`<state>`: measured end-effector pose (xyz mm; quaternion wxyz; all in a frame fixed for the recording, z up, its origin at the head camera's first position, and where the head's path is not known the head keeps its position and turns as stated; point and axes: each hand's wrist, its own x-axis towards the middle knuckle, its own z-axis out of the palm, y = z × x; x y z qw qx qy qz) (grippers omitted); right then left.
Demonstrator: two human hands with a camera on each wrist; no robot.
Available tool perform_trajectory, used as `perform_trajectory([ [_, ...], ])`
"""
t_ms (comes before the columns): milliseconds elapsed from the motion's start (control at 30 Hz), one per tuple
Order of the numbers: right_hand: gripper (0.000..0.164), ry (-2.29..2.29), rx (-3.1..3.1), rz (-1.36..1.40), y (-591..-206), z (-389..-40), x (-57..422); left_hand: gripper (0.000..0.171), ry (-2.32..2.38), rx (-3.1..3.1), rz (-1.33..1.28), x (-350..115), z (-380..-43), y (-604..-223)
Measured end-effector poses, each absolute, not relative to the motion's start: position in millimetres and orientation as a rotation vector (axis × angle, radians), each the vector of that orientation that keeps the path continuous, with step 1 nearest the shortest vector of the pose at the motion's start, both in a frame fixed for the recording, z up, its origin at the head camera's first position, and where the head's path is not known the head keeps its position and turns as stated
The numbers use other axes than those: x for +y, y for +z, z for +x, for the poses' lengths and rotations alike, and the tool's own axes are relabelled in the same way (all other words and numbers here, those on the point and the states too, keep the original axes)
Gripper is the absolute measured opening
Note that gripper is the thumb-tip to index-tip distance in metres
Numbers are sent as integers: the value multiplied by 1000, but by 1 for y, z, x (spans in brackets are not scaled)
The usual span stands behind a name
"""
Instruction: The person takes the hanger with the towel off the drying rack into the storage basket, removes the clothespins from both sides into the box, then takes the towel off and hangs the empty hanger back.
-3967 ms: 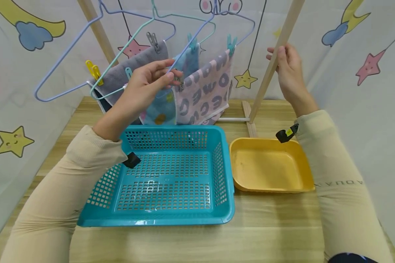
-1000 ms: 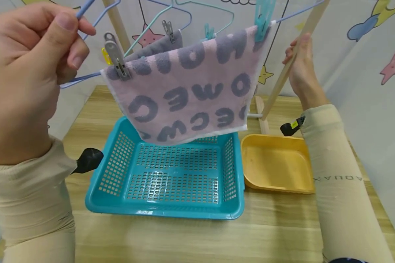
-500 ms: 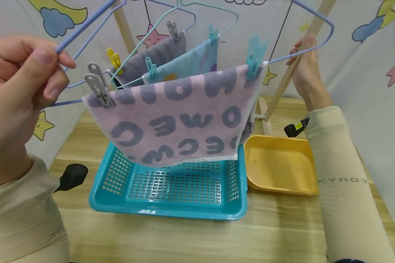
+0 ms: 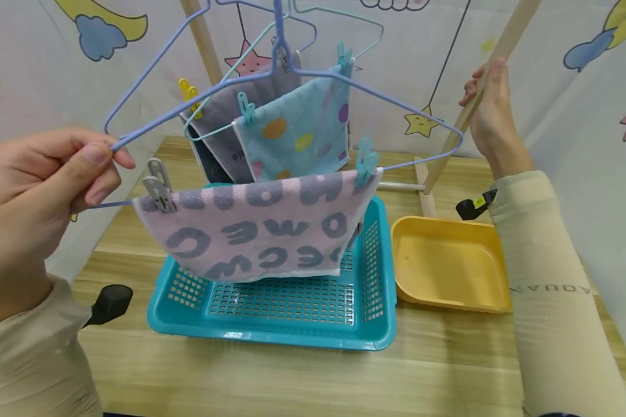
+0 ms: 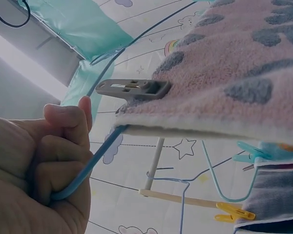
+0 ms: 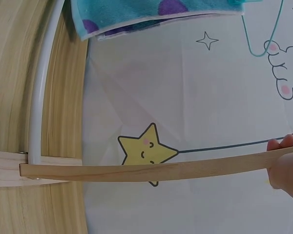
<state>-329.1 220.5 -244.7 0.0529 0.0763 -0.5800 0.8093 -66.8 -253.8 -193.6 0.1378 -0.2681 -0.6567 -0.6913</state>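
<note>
My left hand grips the left corner of a blue clothes hanger, its fingers curled round the wire in the left wrist view. From this hanger hangs a pink towel with grey letters, over the teal basket. A grey clothespin fastens the towel's left end, beside my fingers; a teal clothespin holds its right end. My right hand holds the slanted wooden post of the drying rack, thumb on one side and fingers on the other. The hanger's hook top is out of frame.
Behind hang a light-blue spotted towel and a grey towel with yellow clothespins. A yellow tray stands right of the basket. The rack's white crossbar runs low at the back. Patterned curtains enclose the table.
Four seconds ago the pink towel hung back beside the others; my left hand has brought its hanger forward. Since then hanger and towel have sunk lower in view. My right hand stays on the post.
</note>
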Motion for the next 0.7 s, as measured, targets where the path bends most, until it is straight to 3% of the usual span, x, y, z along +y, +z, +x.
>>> perform_trajectory([
  [467,33,2516,-1684,255,-246,-326,235,19,-1899,-2146,-710,-240,-66,-215],
  [700,38,2325,-1859,83,-241,-310,251,20,-1892,-2231,-696,-242,-74,-227],
])
